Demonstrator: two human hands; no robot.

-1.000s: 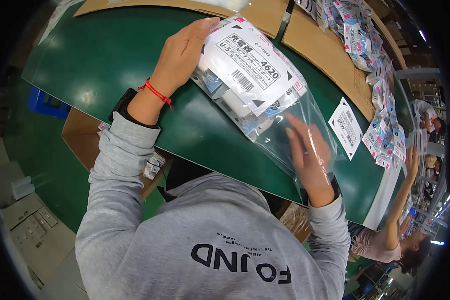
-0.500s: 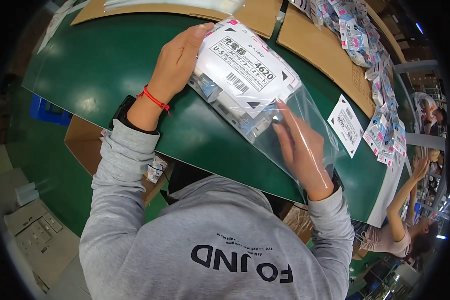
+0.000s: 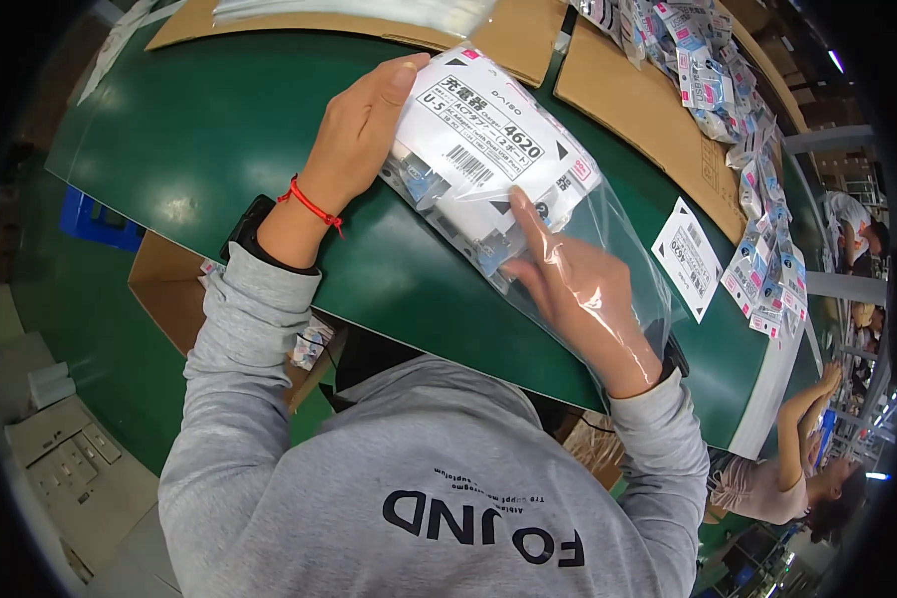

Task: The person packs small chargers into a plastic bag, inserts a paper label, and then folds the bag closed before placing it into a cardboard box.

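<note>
A clear plastic bag (image 3: 628, 249) lies on the green table (image 3: 189, 140) with a stack of small white-and-blue packaged items (image 3: 468, 189) inside, topped by a white label with a barcode (image 3: 488, 140). My left hand (image 3: 354, 135) grips the closed far end of the bag and the stack. My right hand (image 3: 573, 289) is pushed into the bag's open near end, fingers against the stack. A red string bracelet (image 3: 309, 204) and a dark watch sit on my left wrist.
Brown cardboard sheets (image 3: 638, 90) lie across the far side of the table, with several small packaged items (image 3: 757, 149) spread along the right. A white paper slip (image 3: 690, 257) lies right of the bag. Another person (image 3: 797, 458) works at lower right. A cardboard box (image 3: 169, 289) sits under the table.
My right hand has slid from the bag's open edge deeper inside, up to the stack. The bag and my left hand have shifted slightly toward the table's far side.
</note>
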